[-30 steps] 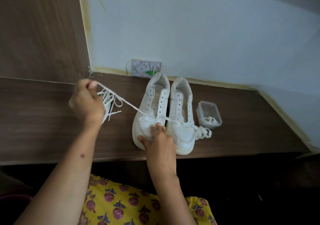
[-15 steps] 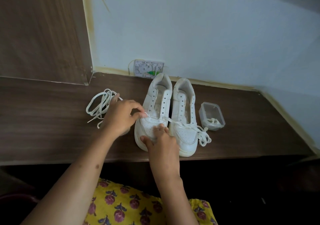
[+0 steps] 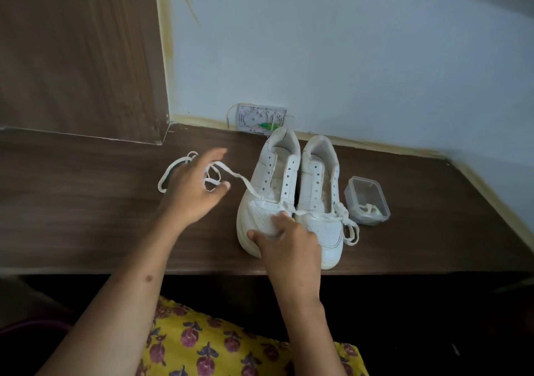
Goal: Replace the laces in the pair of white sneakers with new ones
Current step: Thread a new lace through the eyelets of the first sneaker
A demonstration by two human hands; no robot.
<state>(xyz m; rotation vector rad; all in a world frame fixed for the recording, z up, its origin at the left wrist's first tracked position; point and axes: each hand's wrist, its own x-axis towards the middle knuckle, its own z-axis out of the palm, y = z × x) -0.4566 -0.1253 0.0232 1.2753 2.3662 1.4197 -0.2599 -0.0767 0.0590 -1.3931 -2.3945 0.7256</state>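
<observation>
Two white sneakers stand side by side on the wooden desk, toes toward me. My right hand (image 3: 289,245) grips the toe of the left sneaker (image 3: 268,190), thumb on its left side and fingers curled on top. A white lace (image 3: 237,177) runs from that shoe's lowest left eyelet to a loose pile (image 3: 176,170) on the desk. My left hand (image 3: 196,190) hovers over the pile with fingers spread, blurred, holding nothing I can make out. The right sneaker (image 3: 320,202) has a lace bunched at its right side (image 3: 346,222).
A small clear plastic box (image 3: 367,199) with a coiled lace inside stands right of the shoes. A white wall fitting (image 3: 260,118) sits behind the sneakers. A wooden panel (image 3: 81,57) rises at the back left. The desk's front edge (image 3: 202,271) is near my lap.
My left hand pulled the lace out to the left, came back to the left sneaker's lowest eyelet, and has now moved left again with fingers spread. My right hand stayed on the toe.
</observation>
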